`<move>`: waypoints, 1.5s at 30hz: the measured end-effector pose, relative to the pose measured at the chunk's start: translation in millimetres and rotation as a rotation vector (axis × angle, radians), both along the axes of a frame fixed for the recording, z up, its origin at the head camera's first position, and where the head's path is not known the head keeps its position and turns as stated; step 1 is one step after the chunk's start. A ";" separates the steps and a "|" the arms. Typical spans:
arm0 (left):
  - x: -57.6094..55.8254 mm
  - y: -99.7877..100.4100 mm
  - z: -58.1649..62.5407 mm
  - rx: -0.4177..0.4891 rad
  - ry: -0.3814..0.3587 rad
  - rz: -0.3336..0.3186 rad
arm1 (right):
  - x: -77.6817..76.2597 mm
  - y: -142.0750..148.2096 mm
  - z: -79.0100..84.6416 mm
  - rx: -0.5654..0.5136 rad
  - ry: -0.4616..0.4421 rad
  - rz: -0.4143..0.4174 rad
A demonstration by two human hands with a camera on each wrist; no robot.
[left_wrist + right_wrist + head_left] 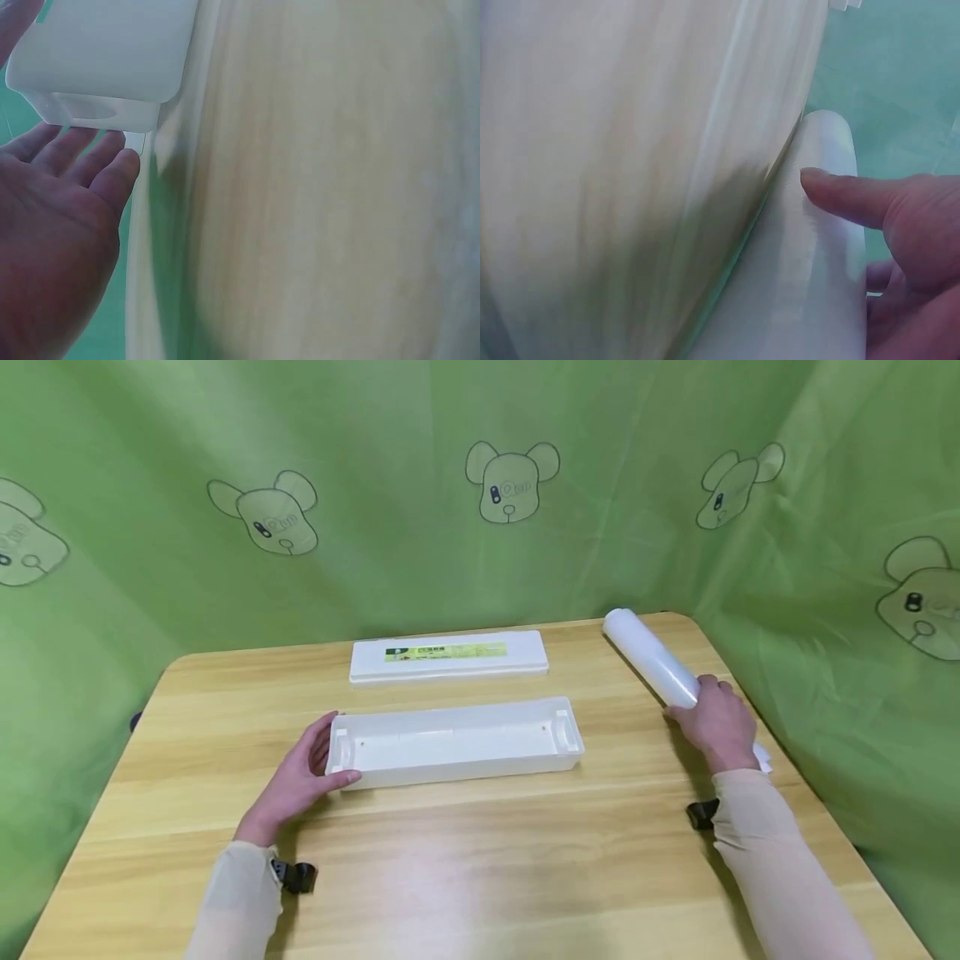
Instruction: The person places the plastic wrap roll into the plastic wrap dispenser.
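Beige sleeves [776, 868] reach in over the wood-grain counter [450, 877], each with a small black device [301, 877] at the wrist; the left hand [296, 781] grips the left end of a long white dispenser box [465, 769], thumb over the near wall and fingers round the end; the box is open-topped, with a cradle in each end and nothing inside. Off to the right, the right hand [718, 724] grips the near part of a cling-film roll [651, 655], thumb across the top; the roll lies slantwise along the counter's right side, well apart from the box, and whether it is raised at all I cannot tell. Behind the box rests a separate white lid [450, 667] bearing a green-and-yellow label [480, 651]; green curtain [420, 543] stands beyond. Judging by this, the step in hand is grasping the roll while steadying the box; the next move calls for a firm hold and a level lift.
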State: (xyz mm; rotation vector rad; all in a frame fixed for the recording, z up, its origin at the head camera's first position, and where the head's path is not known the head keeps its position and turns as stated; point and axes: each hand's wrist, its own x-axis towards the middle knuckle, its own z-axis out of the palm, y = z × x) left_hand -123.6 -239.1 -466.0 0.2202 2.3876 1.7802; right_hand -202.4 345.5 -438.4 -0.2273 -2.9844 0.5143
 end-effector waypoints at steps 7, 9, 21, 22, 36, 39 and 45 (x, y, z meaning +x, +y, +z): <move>0.2 -0.1 1.2 0.006 -0.009 -0.004 | 0.6 0.8 5.4 0.000 0.019 0.017; 0.4 -0.1 1.1 0.011 -0.010 -0.004 | 1.2 0.4 8.2 -0.003 0.019 0.024; -2.1 -2.7 0.8 0.021 -0.008 -0.013 | 4.5 -7.2 25.9 -0.032 0.007 0.040; -2.4 -3.0 0.9 0.019 -0.006 -0.013 | 4.5 -7.9 26.8 -0.037 0.005 0.039; -1.7 -1.9 0.3 0.017 -0.020 -0.024 | 7.2 -12.2 35.3 -0.057 -0.026 0.054; -1.3 -1.8 0.9 0.014 -0.023 -0.024 | 6.9 -14.1 37.9 -0.062 -0.023 0.054; -2.5 -2.2 0.1 0.001 -0.026 -0.029 | 6.6 -18.3 44.3 -0.060 -0.024 0.072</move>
